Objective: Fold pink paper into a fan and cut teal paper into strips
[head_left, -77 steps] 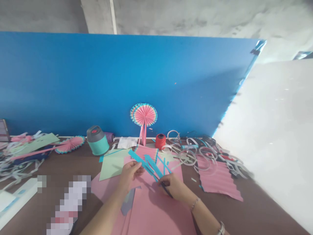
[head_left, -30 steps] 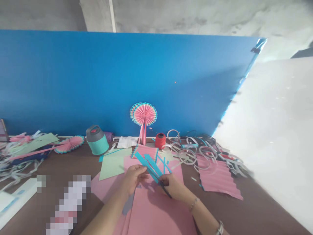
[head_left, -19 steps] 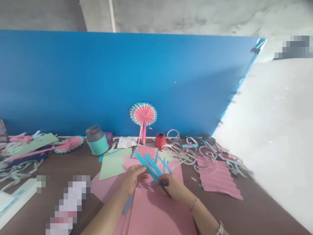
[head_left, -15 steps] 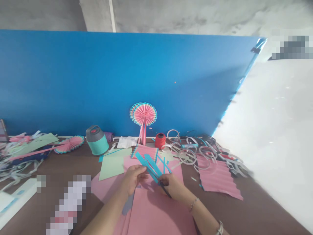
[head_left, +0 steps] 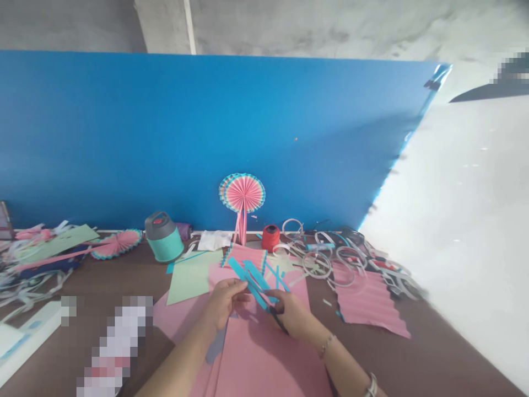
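My left hand (head_left: 227, 300) pinches the edge of a blue paper strip (head_left: 237, 268) between thumb and fingers. In my right hand (head_left: 291, 314) are scissors with black handles (head_left: 278, 320); their blades are hard to make out against the blue paper. Another blue paper piece (head_left: 253, 271) lies just beyond the strip, between the two hands. Beneath both hands spreads pink paper (head_left: 268, 358), with a grey-blue piece (head_left: 216, 346) by my left wrist. A pleated pink sheet with blue edges (head_left: 247, 257) lies just past the blue paper.
A round pink paper fan (head_left: 243, 193) stands against the blue partition (head_left: 165, 132). A teal container (head_left: 165, 245), a red thread spool (head_left: 270, 238) and pale green paper (head_left: 190, 280) are nearby. Looped strips (head_left: 317, 264) and a pleated pink sheet (head_left: 367, 303) lie on the right.
The fingers of my right hand have spread and its index finger has stretched forward along the scissors. My left hand and the blue strip have hardly moved.
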Action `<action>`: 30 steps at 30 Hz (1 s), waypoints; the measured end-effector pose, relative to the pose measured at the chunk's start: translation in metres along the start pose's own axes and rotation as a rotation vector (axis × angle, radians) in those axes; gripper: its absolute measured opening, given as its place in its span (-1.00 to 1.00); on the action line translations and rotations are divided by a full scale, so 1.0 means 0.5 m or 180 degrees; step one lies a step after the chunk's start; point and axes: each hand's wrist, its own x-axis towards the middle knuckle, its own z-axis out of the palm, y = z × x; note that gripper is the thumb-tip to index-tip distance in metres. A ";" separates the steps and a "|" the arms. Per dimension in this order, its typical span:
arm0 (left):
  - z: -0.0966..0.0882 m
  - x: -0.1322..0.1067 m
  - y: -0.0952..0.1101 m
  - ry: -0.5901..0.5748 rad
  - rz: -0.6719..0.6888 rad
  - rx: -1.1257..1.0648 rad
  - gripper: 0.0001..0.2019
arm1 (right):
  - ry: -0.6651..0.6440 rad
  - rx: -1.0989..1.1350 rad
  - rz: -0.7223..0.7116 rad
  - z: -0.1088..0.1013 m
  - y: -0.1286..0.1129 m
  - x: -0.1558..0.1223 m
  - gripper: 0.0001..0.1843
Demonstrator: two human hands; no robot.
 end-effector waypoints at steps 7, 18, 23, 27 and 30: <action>-0.006 0.002 0.004 0.0033 0.0245 0.0050 -0.73 | -0.0032 0.0077 -0.0004 0.002 0.008 0.004 -0.32; -0.003 0.004 -0.007 -0.0070 0.0261 0.0178 -0.74 | -0.0012 0.0068 -0.0038 0.007 0.005 0.000 -0.28; -0.013 0.014 -0.024 -0.0099 0.0267 0.0326 -0.73 | 0.0113 0.0050 -0.0096 0.013 0.018 0.006 -0.25; -0.012 0.013 -0.025 -0.0048 0.0329 0.0421 -0.73 | 0.0081 0.0139 -0.0130 0.016 0.023 0.007 -0.20; -0.008 0.009 -0.020 -0.0027 0.0353 0.0466 -0.73 | 0.0044 0.0158 -0.0109 0.015 0.022 0.006 -0.21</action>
